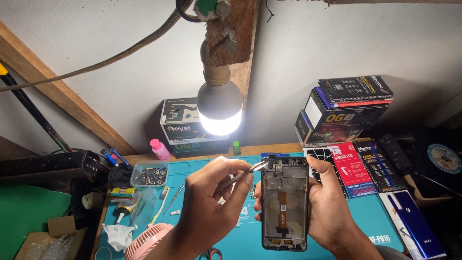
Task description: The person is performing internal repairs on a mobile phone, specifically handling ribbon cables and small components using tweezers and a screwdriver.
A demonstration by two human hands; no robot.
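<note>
My right hand (332,207) grips an opened phone frame (285,202) upright, its inner side facing me with an orange ribbon cable down the middle. My left hand (211,207) pinches metal tweezers (243,172); their tips touch the frame's upper left corner. Both hands hover above a teal work mat (192,171).
A lit bulb (220,110) hangs just above the work. A clear box of screws (149,174), a pink bottle (159,149), a pink fan (144,243) and small tools lie left. Stacked boxes (344,113), flat packages (353,168) and a blue phone back (416,228) sit right.
</note>
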